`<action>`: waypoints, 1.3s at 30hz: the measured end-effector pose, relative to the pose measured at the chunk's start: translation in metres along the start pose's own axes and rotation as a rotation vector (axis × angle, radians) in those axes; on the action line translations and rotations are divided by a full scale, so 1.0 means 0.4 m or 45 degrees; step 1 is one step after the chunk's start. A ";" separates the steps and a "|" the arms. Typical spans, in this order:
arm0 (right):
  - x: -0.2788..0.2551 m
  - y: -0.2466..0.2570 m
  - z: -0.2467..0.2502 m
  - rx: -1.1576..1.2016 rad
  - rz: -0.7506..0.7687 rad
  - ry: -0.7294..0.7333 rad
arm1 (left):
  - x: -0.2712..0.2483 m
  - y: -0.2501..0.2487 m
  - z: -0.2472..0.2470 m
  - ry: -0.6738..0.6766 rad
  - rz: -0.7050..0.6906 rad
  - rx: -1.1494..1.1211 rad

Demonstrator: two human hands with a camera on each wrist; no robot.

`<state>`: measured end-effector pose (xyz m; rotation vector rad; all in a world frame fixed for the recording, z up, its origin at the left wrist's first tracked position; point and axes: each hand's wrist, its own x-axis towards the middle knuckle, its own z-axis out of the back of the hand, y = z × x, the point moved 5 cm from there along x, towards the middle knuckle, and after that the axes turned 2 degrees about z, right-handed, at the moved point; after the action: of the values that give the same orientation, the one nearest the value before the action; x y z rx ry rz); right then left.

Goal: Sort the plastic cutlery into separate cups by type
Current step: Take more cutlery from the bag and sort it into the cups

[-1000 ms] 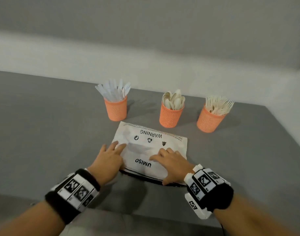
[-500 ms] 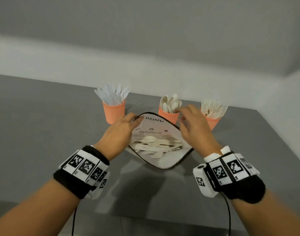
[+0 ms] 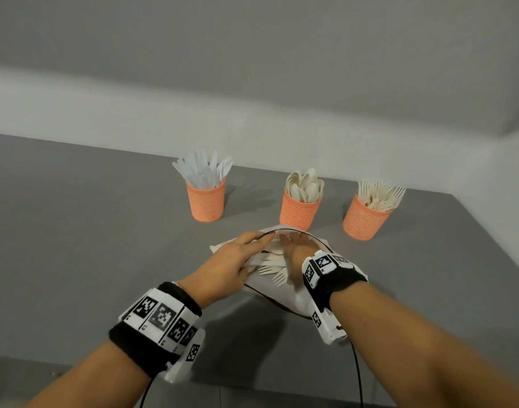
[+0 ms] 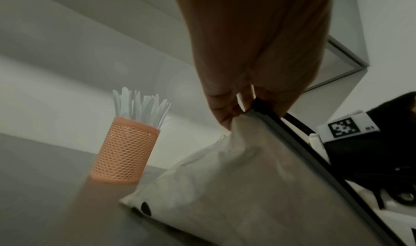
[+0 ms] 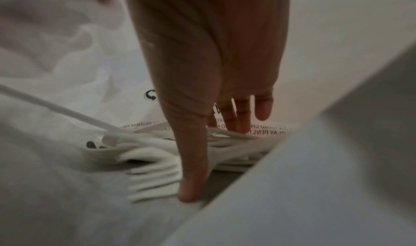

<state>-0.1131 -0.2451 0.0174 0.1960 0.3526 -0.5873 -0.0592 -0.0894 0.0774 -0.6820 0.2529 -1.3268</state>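
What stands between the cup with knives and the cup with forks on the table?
The cup of spoons stands between the cup of knives and the cup of forks, with bare grey table in the gaps. The head view shows this.

Three cups, one bag, two hands

Three orange mesh cups stand on one grey table (image 3: 75, 231): one knife cup (image 3: 205, 201), one spoon cup (image 3: 300, 212), one fork cup (image 3: 365, 220); each holds a bunch too tightly packed for me to count. One white plastic bag (image 3: 293, 298) lies in front of them, with loose cutlery (image 3: 271, 265) inside: at least three forks show, the rest too tangled to number. Two hands, the left hand (image 3: 228, 267) and the right hand (image 3: 296, 250), and two marker wristbands, one on each wrist
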 end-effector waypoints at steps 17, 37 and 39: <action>-0.003 0.093 -0.033 -0.094 -0.027 -0.028 | 0.024 0.016 -0.012 -0.109 0.029 -0.085; -0.206 -0.055 0.024 0.378 0.082 0.328 | 0.044 0.065 -0.005 -0.103 0.171 0.037; -0.229 -0.103 0.024 0.549 0.096 0.322 | 0.051 0.065 -0.001 -0.151 0.198 -0.020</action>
<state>-0.2052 -0.2350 0.0575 0.6991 0.4578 -0.5599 -0.0335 -0.1066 0.0660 -0.7367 0.2161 -1.1334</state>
